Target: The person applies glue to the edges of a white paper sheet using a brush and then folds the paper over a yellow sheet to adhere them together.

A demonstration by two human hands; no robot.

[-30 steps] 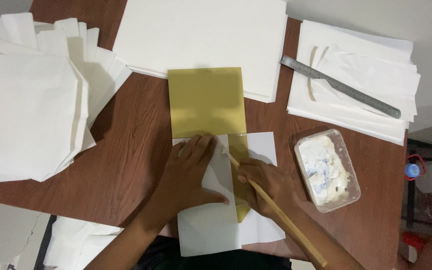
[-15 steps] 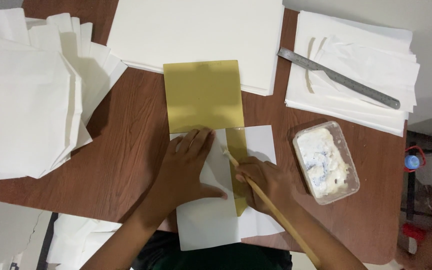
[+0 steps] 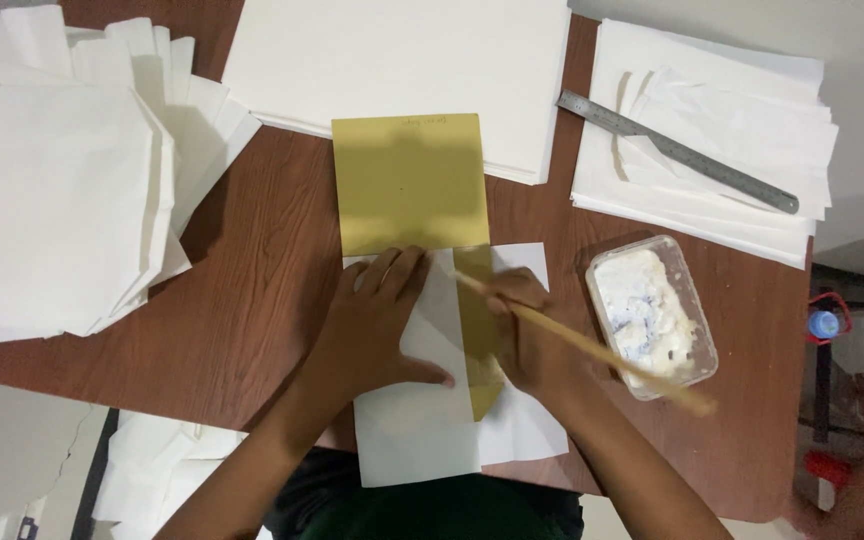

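Observation:
My left hand (image 3: 377,325) lies flat, fingers spread, on a folded white paper sheet (image 3: 422,430) at the table's near edge. My right hand (image 3: 527,335) grips a thin wooden stick (image 3: 607,350). The stick's tip rests on the white paper beside a mustard-yellow card (image 3: 410,185), whose strip (image 3: 479,330) shows between the paper's folds. The stick's free end points right, over a clear plastic tub of white paste (image 3: 652,315).
A stack of white sheets (image 3: 402,60) lies at the back and a heap of folded white papers (image 3: 52,190) at the left. A metal ruler (image 3: 677,152) rests on another white pile (image 3: 752,120) at the right. The brown table (image 3: 242,300) ends near me.
My right hand has slid the stick's tip up along the yellow strip, and the stick now points more to the right. The left hand stays pressed on the paper.

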